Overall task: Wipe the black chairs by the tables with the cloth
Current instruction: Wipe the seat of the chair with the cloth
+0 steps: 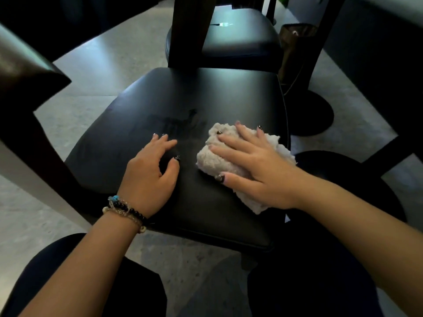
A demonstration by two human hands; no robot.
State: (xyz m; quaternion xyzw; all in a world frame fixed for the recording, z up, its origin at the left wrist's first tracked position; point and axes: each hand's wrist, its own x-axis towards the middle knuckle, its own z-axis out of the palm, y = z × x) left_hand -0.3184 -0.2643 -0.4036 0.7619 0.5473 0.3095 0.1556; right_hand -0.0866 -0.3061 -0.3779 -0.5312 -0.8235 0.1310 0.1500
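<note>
Wiping the seat of the near black chair (pixel 174 138) seems to be the step in hand; right hand (pixel 256 165) laid flat on the pale cloth (pixel 219 156), pressing it down on the right half of the seat; fingers (pixel 231 143) of that hand straight and spread wide over the top of the cloth, thumb along its near edge; no pinching, no curling round the fabric.

Left hand (pixel 151 172) resting on the seat just beside the cloth, to its left, not touching it; fingers loosely bent, tips on the leather, holding nothing; probably steadying the chair; beaded bracelets (pixel 124 210) on that wrist.

Cloth bunched and fluffy, lying under the right palm, near the right edge of the seat, with one corner trailing out toward the wrist; a faint streaky mark (pixel 176 122) on the seat just beyond the left fingertips and left of the cloth, perhaps damp or perhaps dirt; cannot tell which.

Judged as early or middle of this chair: the left and far parts of the seat likely not yet covered. Next move calls for sliding the cloth leftward and forward across the mark with steady downward pressure, keeping the palm flat so the cloth does not roll up; then lifting the left hand out of the path.

Second black chair (pixel 240 35) behind, beyond a dark post (pixel 190 30), well apart from both hands; probably waiting for its turn.
</note>
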